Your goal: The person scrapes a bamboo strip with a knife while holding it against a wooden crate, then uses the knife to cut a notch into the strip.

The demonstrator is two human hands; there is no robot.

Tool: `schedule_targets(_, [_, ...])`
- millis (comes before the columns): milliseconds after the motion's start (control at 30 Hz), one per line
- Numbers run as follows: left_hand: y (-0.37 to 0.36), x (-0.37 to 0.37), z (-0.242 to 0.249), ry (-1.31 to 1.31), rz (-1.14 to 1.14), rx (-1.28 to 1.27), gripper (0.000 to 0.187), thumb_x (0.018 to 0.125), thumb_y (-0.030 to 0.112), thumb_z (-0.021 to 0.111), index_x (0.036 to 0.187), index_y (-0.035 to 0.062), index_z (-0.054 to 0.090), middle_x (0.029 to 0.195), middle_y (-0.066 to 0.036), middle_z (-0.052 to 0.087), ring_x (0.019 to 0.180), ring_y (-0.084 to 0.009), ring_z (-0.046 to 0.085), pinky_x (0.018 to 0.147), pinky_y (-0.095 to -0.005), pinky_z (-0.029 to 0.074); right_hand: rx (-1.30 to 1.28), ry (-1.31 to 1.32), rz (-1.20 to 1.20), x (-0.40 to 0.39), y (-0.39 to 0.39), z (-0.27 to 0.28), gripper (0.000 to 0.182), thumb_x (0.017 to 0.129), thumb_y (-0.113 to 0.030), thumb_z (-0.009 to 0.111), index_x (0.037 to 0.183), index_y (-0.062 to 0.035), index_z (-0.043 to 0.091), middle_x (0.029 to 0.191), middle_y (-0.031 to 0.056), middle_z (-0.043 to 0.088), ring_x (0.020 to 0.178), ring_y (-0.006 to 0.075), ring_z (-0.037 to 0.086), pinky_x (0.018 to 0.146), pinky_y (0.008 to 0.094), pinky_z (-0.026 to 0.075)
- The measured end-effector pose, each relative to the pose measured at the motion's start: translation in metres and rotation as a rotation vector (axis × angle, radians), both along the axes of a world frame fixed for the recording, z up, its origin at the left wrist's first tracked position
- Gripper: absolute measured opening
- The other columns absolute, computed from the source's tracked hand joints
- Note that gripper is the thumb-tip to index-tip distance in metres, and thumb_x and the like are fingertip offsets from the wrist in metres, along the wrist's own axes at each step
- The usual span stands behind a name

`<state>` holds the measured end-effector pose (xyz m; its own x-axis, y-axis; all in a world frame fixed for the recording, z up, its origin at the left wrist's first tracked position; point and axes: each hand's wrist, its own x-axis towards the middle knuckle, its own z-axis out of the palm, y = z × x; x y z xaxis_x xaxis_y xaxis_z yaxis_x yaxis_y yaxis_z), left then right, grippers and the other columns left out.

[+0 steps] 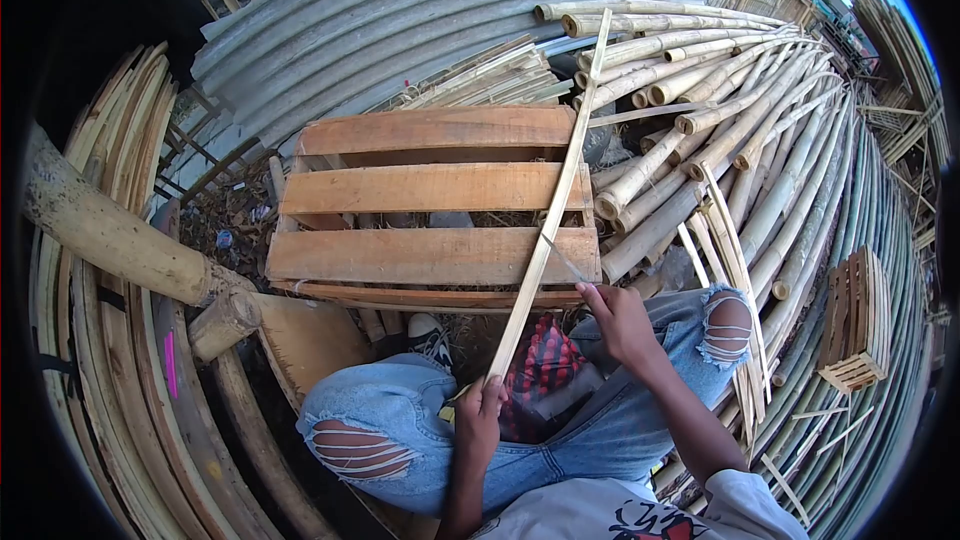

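Observation:
My left hand (478, 418) is closed round the lower end of a long, pale bamboo strip (562, 195). The strip slants up and away, crossing over the right side of a slatted wooden crate (420, 188). In my right hand (622, 325) is a knife (566, 258), its thin blade pointing up and left, with the tip right at the strip's edge about midway along. The knife's handle is mostly hidden in my fingers. Below the strip, between my legs in torn jeans, lies a red and black checked cloth (545, 365).
Bamboo poles (690, 140) are stacked at the right, with split strips (735, 270) leaning by my right knee. A smaller crate (857, 320) rests on the poles. Corrugated sheeting (440, 20) stands behind. A thick bamboo post (120, 225) and upright slats (110, 360) flank my left.

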<state>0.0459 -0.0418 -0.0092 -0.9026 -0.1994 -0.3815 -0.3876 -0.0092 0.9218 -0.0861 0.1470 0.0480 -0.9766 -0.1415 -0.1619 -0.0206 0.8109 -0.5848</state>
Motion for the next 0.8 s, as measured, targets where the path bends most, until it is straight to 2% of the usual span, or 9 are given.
schedule_targets(100, [-0.001,0.005,-0.011,-0.036,-0.034,0.146,0.036,0.097,0.027,0.044,0.071,0.0033,0.050,0.060,0.000,0.042,0.055,-0.0071,0.039,0.052,-0.0241,0.033,-0.070,0.009,-0.079,-0.003,0.014,0.001,0.051,0.094,-0.040,0.047,0.075,0.0055,0.061,0.053,0.0247,0.047,0.062,0.0451,0.053,0.058,0.0459,0.042])
schedule_targets(167, [0.004,0.006,-0.013,-0.020,-0.010,0.240,0.036,0.098,0.028,0.044,0.071,0.0054,0.050,0.061,0.002,0.041,0.056,-0.0059,0.038,0.053,-0.0218,0.032,-0.010,-0.075,-0.025,0.003,0.017,0.000,0.051,0.093,-0.042,0.048,0.075,0.0045,0.062,0.055,0.0245,0.050,0.062,0.0446,0.054,0.058,0.0463,0.043])
schedule_targets(200, [0.005,0.007,-0.011,-0.026,-0.007,0.266,0.036,0.098,0.028,0.044,0.071,0.0052,0.050,0.061,0.002,0.042,0.056,-0.0059,0.038,0.053,-0.0217,0.032,0.009,-0.018,0.095,0.010,0.019,-0.008,0.050,0.092,-0.044,0.048,0.075,0.0011,0.063,0.057,0.0228,0.054,0.061,0.0426,0.056,0.057,0.0476,0.044])
schedule_targets(233, [0.005,0.008,-0.010,-0.032,-0.007,0.293,0.036,0.098,0.028,0.044,0.071,0.0050,0.050,0.062,0.002,0.042,0.056,-0.0060,0.039,0.053,-0.0215,0.032,0.010,-0.020,0.088,0.017,0.021,-0.018,0.050,0.092,-0.044,0.048,0.075,0.0011,0.063,0.057,0.0228,0.054,0.061,0.0426,0.056,0.057,0.0476,0.044])
schedule_targets(300, [0.005,0.009,-0.004,-0.041,-0.036,0.262,0.036,0.098,0.029,0.044,0.071,0.0051,0.050,0.062,0.002,0.042,0.056,-0.0058,0.039,0.053,-0.0214,0.032,0.120,0.032,0.323,0.029,0.021,-0.032,0.049,0.091,-0.046,0.047,0.075,-0.0021,0.062,0.059,0.0209,0.057,0.060,0.0398,0.059,0.056,0.0485,0.046])
schedule_targets(467, [0.006,-0.003,-0.005,-0.056,-0.125,0.152,0.040,0.097,0.033,0.044,0.069,0.0049,0.049,0.058,0.002,0.040,0.053,-0.0054,0.037,0.050,-0.0229,0.030,0.179,0.065,0.482,0.035,0.019,-0.039,0.049,0.091,-0.048,0.047,0.074,-0.0031,0.060,0.057,0.0197,0.057,0.058,0.0380,0.060,0.053,0.0467,0.046])
schedule_targets(600, [0.000,-0.009,-0.007,-0.103,-0.168,0.131,0.039,0.097,0.031,0.045,0.069,0.0044,0.049,0.056,0.002,0.039,0.052,-0.0053,0.037,0.049,-0.0230,0.031,0.230,0.086,0.472,0.019,0.024,-0.039,0.050,0.091,-0.047,0.046,0.072,-0.0030,0.061,0.057,0.0198,0.057,0.058,0.0384,0.060,0.053,0.0466,0.046])
schedule_targets(667, [-0.001,-0.008,-0.010,-0.118,-0.162,0.196,0.037,0.097,0.030,0.046,0.070,0.0044,0.050,0.059,0.002,0.040,0.054,-0.0052,0.038,0.050,-0.0218,0.031,0.184,0.093,0.042,0.006,0.029,-0.034,0.052,0.092,-0.047,0.046,0.070,-0.0031,0.063,0.057,0.0195,0.057,0.059,0.0387,0.059,0.053,0.0465,0.046])
schedule_targets(800, [-0.005,-0.010,-0.005,-0.134,-0.109,0.391,0.035,0.097,0.028,0.047,0.072,0.0045,0.050,0.062,0.003,0.042,0.055,-0.0053,0.038,0.052,-0.0203,0.032,0.160,0.105,-0.005,0.014,0.016,-0.033,0.051,0.092,-0.047,0.047,0.069,-0.0043,0.063,0.056,0.0180,0.057,0.058,0.0380,0.060,0.053,0.0458,0.047])
